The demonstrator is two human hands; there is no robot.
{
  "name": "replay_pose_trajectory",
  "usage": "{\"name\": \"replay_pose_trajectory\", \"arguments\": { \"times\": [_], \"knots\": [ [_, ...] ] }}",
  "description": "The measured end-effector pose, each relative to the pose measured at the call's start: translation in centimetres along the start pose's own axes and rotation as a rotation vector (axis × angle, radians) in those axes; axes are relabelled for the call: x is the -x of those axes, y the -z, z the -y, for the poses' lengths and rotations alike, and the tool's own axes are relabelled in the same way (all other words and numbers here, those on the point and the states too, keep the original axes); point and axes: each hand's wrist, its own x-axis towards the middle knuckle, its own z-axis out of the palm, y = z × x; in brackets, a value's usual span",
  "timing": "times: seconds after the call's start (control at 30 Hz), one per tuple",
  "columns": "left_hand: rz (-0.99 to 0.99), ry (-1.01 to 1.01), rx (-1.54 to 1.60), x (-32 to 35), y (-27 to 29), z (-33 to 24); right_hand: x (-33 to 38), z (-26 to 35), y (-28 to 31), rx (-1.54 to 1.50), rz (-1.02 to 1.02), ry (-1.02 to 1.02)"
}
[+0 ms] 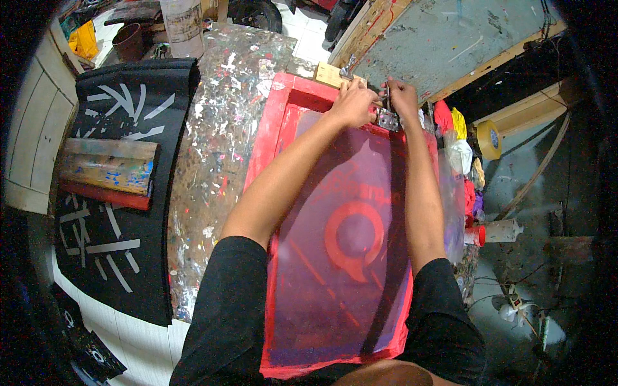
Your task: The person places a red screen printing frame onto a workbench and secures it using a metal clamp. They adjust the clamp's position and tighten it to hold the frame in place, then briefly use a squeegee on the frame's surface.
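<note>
A screen printing frame (262,157) with red-stained edges lies lengthwise before me, its purplish mesh (322,219) bearing a round red ring design. At its far edge sits a metal hinge clamp (387,119). My left hand (353,103) is bent over the clamp from the left, fingers curled against it. Just to its right, my right hand (403,101) is closed, thumb and fingers pinched at a small metal part of the clamp. The fingertips partly hide that part. A wooden block (328,74) lies beside the left hand, with another metal fitting on it.
On the left, a wooden squeegee (109,166) rests on black fabric (154,212) printed with white strokes. The worktable (215,135) is paint-spattered. A whitish bucket (182,29) stands at the far left. Along the right are a yellow tape roll (488,139), coloured bags and a red cup (475,236).
</note>
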Motion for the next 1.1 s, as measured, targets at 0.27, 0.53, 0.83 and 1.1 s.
{"name": "replay_pose_trajectory", "arguments": {
  "times": [0.27,0.53,0.83,1.1],
  "knots": [
    [0.031,0.021,-0.013,-0.7,0.3,-0.1,0.4,0.0,-0.6,0.158,-0.17,-0.003],
    [0.012,-0.099,-0.174,-0.5,-0.6,0.1,0.7,1.4,-0.1,0.179,-0.119,-0.066],
    [0.073,-0.116,-0.22,-0.5,-0.8,0.3,-1.1,1.4,0.2,0.422,-0.059,-0.025],
    [0.092,-0.12,-0.221,-0.2,-0.9,0.3,-3.5,-3.1,-1.7,-0.053,0.051,-0.157]
  ]
}}
